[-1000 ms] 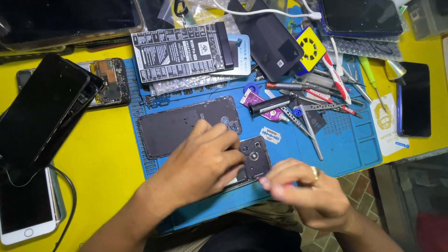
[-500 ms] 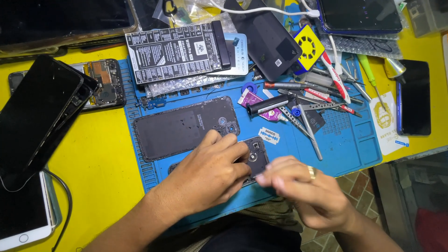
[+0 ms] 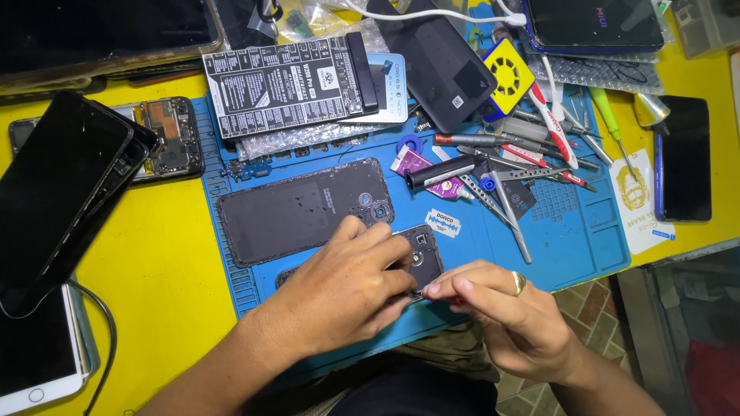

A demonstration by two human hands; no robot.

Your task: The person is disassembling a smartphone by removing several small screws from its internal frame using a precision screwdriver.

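- The blue repair mat (image 3: 586, 239) was your landmark and the biggest thing in play, sitting on the yellow table (image 3: 154, 285); everything below is placed against it.
- The phone's back cover (image 3: 301, 212) was already off and lay inside-up on the left half of the mat, well clear of your hands. So I'd say the opening-up part was done.
- The opened phone (image 3: 420, 258) sat at the mat's near edge, about the middle, camera end up and showing. Most of its body was hidden under your left hand, so I couldn't tell how many screws or shields were out yet.
- Your left hand (image 3: 339, 296) lay flat over the phone near that edge, fingers curled loosely down on it, pinning it rather than gripping anything.
- Your right hand (image 3: 509, 320), with the ring, hung just off the mat's near edge. Thumb and forefinger were pinched almost closed on a small tool with a red handle (image 3: 456, 300), its tip touching the phone's lower corner.
- The pile of tweezers and drivers (image 3: 509, 173) sat on the right half of the mat, untouched.
- My guess: you were mid-teardown, inner work under way, and reassembly plus the cover going back on was all left.
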